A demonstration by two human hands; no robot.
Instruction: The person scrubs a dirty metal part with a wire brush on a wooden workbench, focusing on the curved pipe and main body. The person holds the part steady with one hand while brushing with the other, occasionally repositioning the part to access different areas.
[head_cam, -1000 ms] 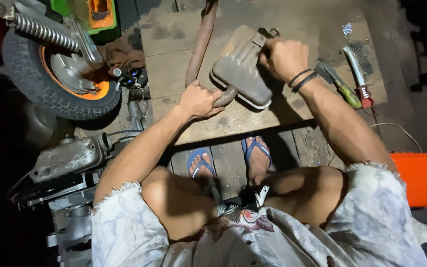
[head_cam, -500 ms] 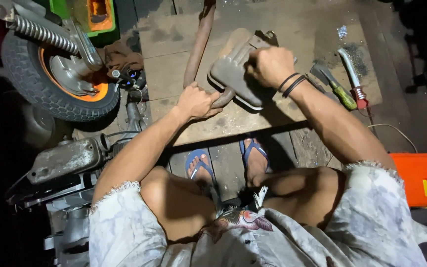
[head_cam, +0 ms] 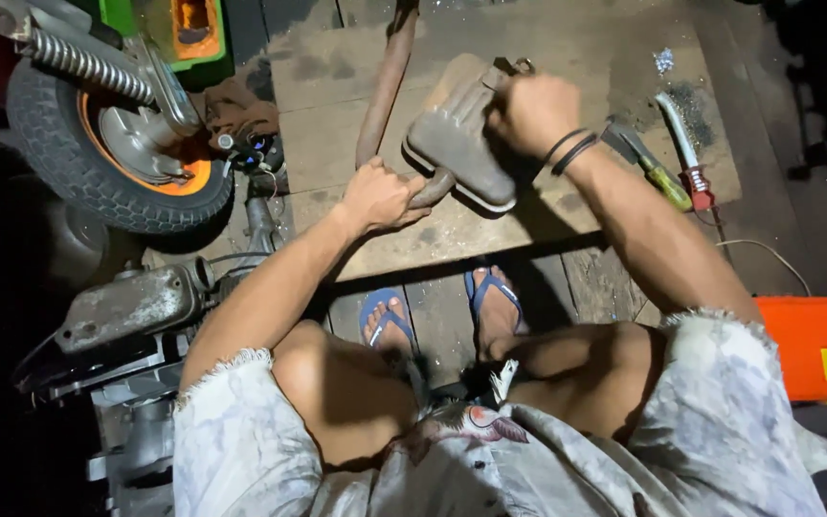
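Note:
A grey metal muffler (head_cam: 459, 134) with a rusty exhaust pipe (head_cam: 387, 81) lies on a wooden board (head_cam: 538, 57) in front of me. My left hand (head_cam: 378, 194) grips the curved pipe end where it meets the muffler's near end. My right hand (head_cam: 532, 112), with dark bands on the wrist, is closed over the muffler's far upper edge, near a small metal bracket. Whether it holds a tool there is hidden by the fingers.
A small wheel (head_cam: 112, 144) with an orange rim and a spring shock stands at the left. An engine block (head_cam: 122, 311) sits at lower left. A green-handled tool (head_cam: 651, 168) and a red-handled tool (head_cam: 683, 148) lie on the board's right. An orange case (head_cam: 820, 345) is at the right edge.
My right hand has shifted a little left and up along the muffler's top edge. The left hand keeps its grip on the pipe end.

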